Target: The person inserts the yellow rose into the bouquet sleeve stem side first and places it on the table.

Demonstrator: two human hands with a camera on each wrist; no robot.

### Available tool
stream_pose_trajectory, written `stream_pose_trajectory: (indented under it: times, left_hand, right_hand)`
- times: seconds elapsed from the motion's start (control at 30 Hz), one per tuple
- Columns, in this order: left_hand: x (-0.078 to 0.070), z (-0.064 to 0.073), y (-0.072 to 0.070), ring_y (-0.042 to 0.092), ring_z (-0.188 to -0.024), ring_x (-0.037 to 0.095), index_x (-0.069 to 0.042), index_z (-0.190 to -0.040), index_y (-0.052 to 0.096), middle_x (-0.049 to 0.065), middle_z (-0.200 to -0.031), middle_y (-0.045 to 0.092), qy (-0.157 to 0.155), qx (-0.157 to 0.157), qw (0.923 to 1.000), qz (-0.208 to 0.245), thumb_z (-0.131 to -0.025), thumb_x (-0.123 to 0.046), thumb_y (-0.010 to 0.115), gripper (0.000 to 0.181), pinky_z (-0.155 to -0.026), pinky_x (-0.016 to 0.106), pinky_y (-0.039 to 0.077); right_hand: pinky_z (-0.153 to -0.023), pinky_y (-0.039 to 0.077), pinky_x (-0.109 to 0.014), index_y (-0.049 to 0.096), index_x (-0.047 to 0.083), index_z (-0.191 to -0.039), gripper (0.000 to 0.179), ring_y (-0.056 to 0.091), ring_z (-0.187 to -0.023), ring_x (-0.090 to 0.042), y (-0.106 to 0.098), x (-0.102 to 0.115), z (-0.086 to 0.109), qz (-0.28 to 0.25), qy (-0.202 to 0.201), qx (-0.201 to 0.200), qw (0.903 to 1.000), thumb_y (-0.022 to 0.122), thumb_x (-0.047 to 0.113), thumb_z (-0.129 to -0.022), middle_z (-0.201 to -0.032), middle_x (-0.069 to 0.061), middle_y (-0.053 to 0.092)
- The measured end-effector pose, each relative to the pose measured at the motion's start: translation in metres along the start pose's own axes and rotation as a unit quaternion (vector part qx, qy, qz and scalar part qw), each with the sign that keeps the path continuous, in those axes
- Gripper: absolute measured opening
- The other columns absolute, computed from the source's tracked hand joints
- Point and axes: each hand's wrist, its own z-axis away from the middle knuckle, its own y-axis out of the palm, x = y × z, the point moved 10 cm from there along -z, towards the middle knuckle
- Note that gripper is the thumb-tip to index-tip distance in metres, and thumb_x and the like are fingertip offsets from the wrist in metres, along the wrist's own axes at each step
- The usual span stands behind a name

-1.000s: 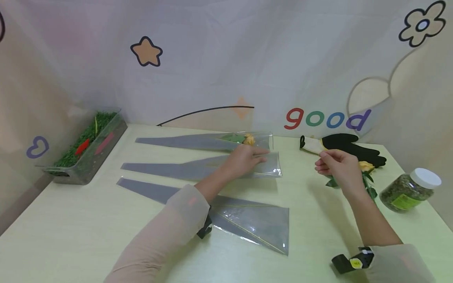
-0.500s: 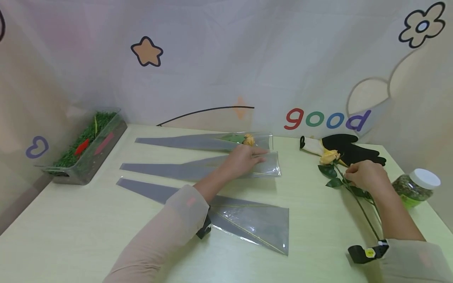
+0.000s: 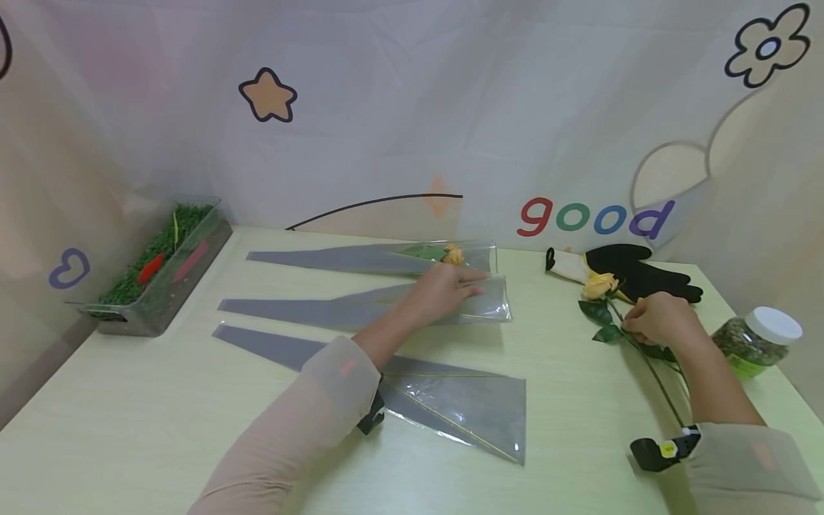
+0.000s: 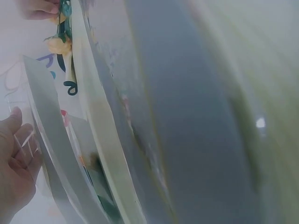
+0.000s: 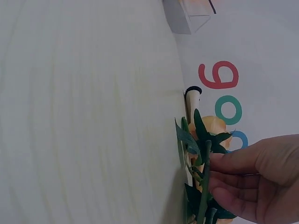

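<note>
My right hand (image 3: 666,318) pinches the green stem of a yellow rose (image 3: 600,286) below its bloom, at the table's right side. In the right wrist view, the thumb and fingers meet at that stem (image 5: 205,177). A second rose lies beside it, its bloom hidden by the hand in the head view. My left hand (image 3: 444,292) grips the mouth end of the middle clear flower sleeve (image 3: 290,310); its fingers curl at the film in the left wrist view. Behind it lies a flower sleeve (image 3: 322,259) with a yellow rose inside. A nearer flower sleeve (image 3: 476,408) lies flat.
A black-and-white glove (image 3: 637,272) lies behind the roses. To the right of my right hand, a white-lidded jar (image 3: 753,343) of dark green bits lies tilted. At the far left stands a clear bin (image 3: 148,307) with green grass-like material and a red piece.
My right hand has moved right from in front of the rose bloom to its stem, which it now pinches. The bloom has come into sight. The left hand has stayed in place.
</note>
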Motion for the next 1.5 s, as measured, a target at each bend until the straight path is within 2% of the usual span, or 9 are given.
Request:
stream_pose_trajectory:
  times: [0.4, 0.57, 0.63, 0.8, 0.93, 1.17, 1.27, 1.4, 1.5]
  left_hand:
    - [0.004, 0.0, -0.002, 0.052, -0.071, 0.008, -0.011, -0.117, 0.066, 0.004, -0.115, 0.063, -0.004, -0.002, 1.0, -0.007, -0.088, -0.023, 0.064, 0.031, -0.061, 0.018, 0.04]
    - [0.005, 0.001, -0.004, 0.059, -0.088, 0.008, -0.011, -0.117, 0.066, 0.004, -0.114, 0.063, -0.004, -0.002, 0.9999, -0.013, -0.088, -0.023, 0.064, 0.031, -0.07, 0.019, 0.044]
    - [0.004, 0.001, -0.003, 0.06, -0.096, 0.009, -0.011, -0.117, 0.065, 0.003, -0.115, 0.063, -0.003, -0.001, 0.9999, -0.015, -0.088, -0.023, 0.064, 0.032, -0.074, 0.019, 0.045]
    - [0.001, 0.0, -0.002, 0.06, -0.094, 0.008, -0.012, -0.118, 0.065, 0.003, -0.114, 0.063, 0.008, 0.003, 0.9999, -0.015, -0.088, -0.024, 0.063, 0.032, -0.071, 0.019, 0.044]
    - [-0.001, -0.001, -0.003, 0.058, -0.087, 0.006, -0.012, -0.118, 0.065, 0.003, -0.114, 0.064, 0.012, 0.001, 0.9998, -0.015, -0.088, -0.023, 0.063, 0.032, -0.068, 0.018, 0.042]
    - [0.002, -0.001, -0.008, 0.051, -0.071, 0.009, -0.014, -0.118, 0.065, 0.004, -0.115, 0.063, -0.002, -0.005, 0.9999, -0.015, -0.088, -0.025, 0.063, 0.032, -0.059, 0.019, 0.039]
    - [0.002, -0.001, -0.01, 0.052, -0.075, 0.008, -0.014, -0.118, 0.066, 0.003, -0.115, 0.063, -0.001, -0.008, 0.9997, -0.024, -0.088, -0.026, 0.064, 0.032, -0.063, 0.019, 0.039]
    - [0.002, -0.001, -0.01, 0.052, -0.075, 0.008, -0.014, -0.118, 0.065, 0.003, -0.115, 0.063, -0.001, -0.005, 0.9997, -0.022, -0.088, -0.025, 0.063, 0.032, -0.063, 0.019, 0.039]
    - [0.002, -0.001, -0.009, 0.049, -0.07, 0.009, -0.014, -0.118, 0.065, 0.004, -0.115, 0.063, 0.001, -0.001, 0.9998, -0.018, -0.088, -0.025, 0.063, 0.033, -0.061, 0.019, 0.038]
  right_hand:
    - [-0.059, 0.045, -0.036, 0.069, -0.004, -0.085, 0.018, 0.056, -0.057, -0.016, -0.002, 0.009, -0.001, -0.01, -0.022, -0.019, 0.9995, 0.06, 0.012, -0.087, -0.059, 0.001, 0.061]
    - [-0.062, 0.043, -0.041, 0.069, -0.004, -0.085, 0.023, 0.055, -0.062, -0.02, -0.016, 0.02, 0.009, -0.025, -0.045, -0.051, 0.9974, 0.056, 0.014, -0.089, -0.06, 0.002, 0.061]
    - [-0.07, 0.043, -0.047, 0.068, -0.007, -0.091, 0.027, 0.057, -0.064, -0.022, -0.023, 0.023, 0.013, -0.051, -0.048, -0.068, 0.9952, 0.055, 0.017, -0.09, -0.062, 0.002, 0.062]
    - [-0.076, 0.049, -0.043, 0.059, -0.013, -0.108, 0.039, 0.064, -0.067, -0.019, -0.037, 0.021, 0.02, -0.149, -0.031, -0.109, 0.9824, 0.054, 0.023, -0.092, -0.07, -0.001, 0.066]
    - [-0.063, 0.052, -0.027, 0.056, -0.013, -0.113, 0.041, 0.063, -0.064, -0.009, -0.043, 0.021, 0.021, -0.217, -0.015, -0.128, 0.9675, 0.054, 0.024, -0.092, -0.077, -0.002, 0.067]
    - [-0.059, 0.049, -0.016, 0.053, -0.01, -0.115, 0.042, 0.062, -0.065, -0.005, -0.053, 0.028, 0.024, -0.275, -0.012, -0.151, 0.9494, 0.055, 0.025, -0.093, -0.075, 0.007, 0.063]
    - [-0.06, 0.048, -0.016, 0.053, -0.007, -0.116, 0.042, 0.062, -0.066, -0.005, -0.057, 0.029, 0.026, -0.277, 0.0, -0.158, 0.9477, 0.055, 0.027, -0.092, -0.076, 0.009, 0.06]
    - [-0.077, 0.05, -0.033, 0.054, -0.005, -0.116, 0.041, 0.061, -0.064, -0.002, -0.064, 0.03, 0.03, -0.266, 0.016, -0.177, 0.9474, 0.054, 0.028, -0.092, -0.074, 0.012, 0.059]
    - [-0.079, 0.049, -0.032, 0.056, -0.002, -0.114, 0.038, 0.06, -0.061, 0.001, -0.072, 0.03, 0.035, -0.28, 0.025, -0.206, 0.9373, 0.054, 0.029, -0.092, -0.069, 0.017, 0.057]
